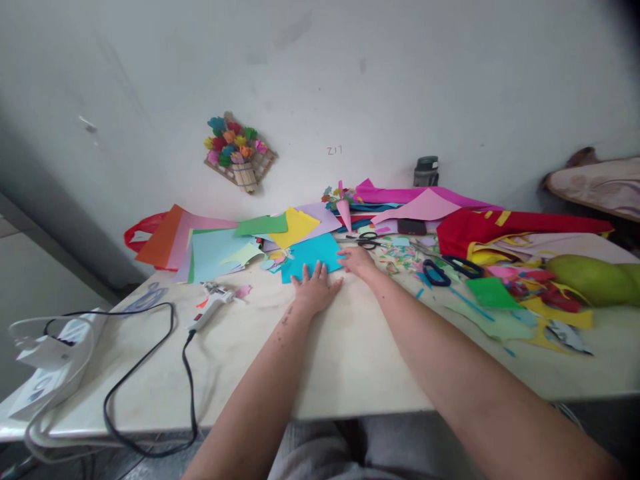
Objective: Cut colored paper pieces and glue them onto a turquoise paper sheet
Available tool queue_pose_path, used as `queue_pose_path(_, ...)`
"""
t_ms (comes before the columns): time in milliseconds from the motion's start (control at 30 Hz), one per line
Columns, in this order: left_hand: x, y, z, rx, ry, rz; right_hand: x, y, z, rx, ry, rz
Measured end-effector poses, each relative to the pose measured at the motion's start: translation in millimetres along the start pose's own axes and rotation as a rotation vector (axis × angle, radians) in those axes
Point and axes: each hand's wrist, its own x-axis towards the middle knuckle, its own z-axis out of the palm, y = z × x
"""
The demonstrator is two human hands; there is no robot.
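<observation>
A sheet of bright blue paper (306, 257) lies on the table in front of me. My left hand (316, 288) rests flat on its lower edge, fingers spread. At the sheet's right edge is my right hand (357, 260), its fingers closed on the border of the paper; the fingertips are small and partly blurred. Black-handled scissors (369, 241) lie just beyond my right hand. Yellow paper (295, 229) and green paper (263, 225) sit behind the blue sheet.
A glue gun (207, 312) with a looping black cord lies left, near a white power strip (65, 363). Paper scraps (400, 257), blue-handled scissors (436, 273) and a green fruit-like object (583, 277) are on the right. A dark bottle (426, 172) stands by the wall.
</observation>
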Motion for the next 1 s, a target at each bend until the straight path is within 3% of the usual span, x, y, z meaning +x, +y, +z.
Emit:
queue_pose_path(100, 0.3, -2.8, -2.8, 0.003, -0.001, 0.017, -5.6, -2.9, -4.9, 0.062, -0.014, -0.013)
queue_pose_path(200, 0.8, -6.2, -4.0, 0.003, -0.007, 0.037, -14.6, -11.1, -14.7, 0.108, -0.107, -0.093)
queue_pose_path(300, 2.0, -8.8, -2.8, 0.002, -0.002, 0.045, -22.6, -19.6, -23.7, -0.092, -0.173, -0.225)
queue_pose_path(500, 3.3, -10.1, -0.3, -0.033, 0.032, 0.048, -23.2, -21.8, -22.6, -0.593, -0.073, -0.414)
queue_pose_path(767, 0.9, -8.4, -3.1, -0.047, 0.031, 0.038, -21.9, -23.7, -19.5, -0.718, 0.024, -0.672)
queue_pose_path(1000, 2.7, -8.9, -1.5, -0.053, 0.030, 0.029, -21.7, -27.9, -15.8, -0.811, -0.002, -0.726)
